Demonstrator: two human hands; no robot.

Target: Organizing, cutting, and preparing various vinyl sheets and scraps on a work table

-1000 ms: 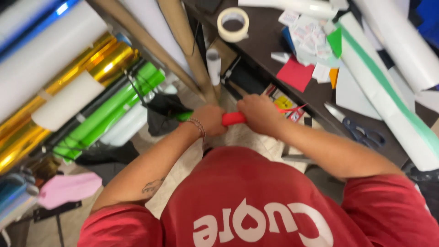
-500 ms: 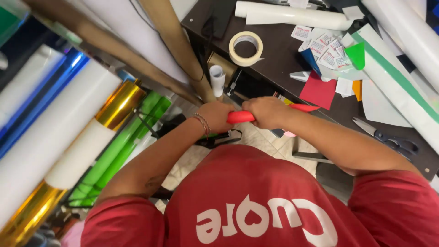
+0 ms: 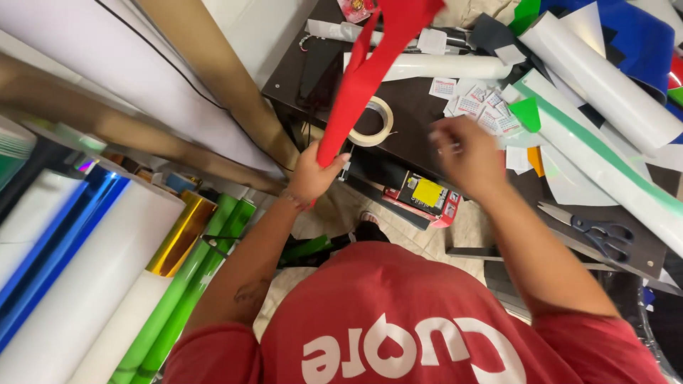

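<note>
My left hand (image 3: 313, 176) grips the lower end of a long red vinyl sheet (image 3: 370, 67) that rises, half unrolled, toward the top of the view. My right hand (image 3: 466, 153) is blurred and hovers over the dark table (image 3: 413, 107), fingers loosely curled, holding nothing that I can make out. It is close to several small printed cards (image 3: 478, 107) and a green paper scrap (image 3: 526, 114). A roll of masking tape (image 3: 371, 122) lies on the table between my hands, partly behind the red sheet.
White rolls (image 3: 605, 78) and a green-edged roll (image 3: 605, 167) lie on the table's right; scissors (image 3: 597, 231) rest near its front edge. Green (image 3: 192, 284), gold (image 3: 181, 235), blue and white rolls stand at my left. Cardboard tubes (image 3: 220, 78) lean behind. A red-yellow box (image 3: 427, 195) sits under the table.
The red sheet, held rolled in both hands before, now stands upright in my left hand alone. My right hand let go and moved right over the table.
</note>
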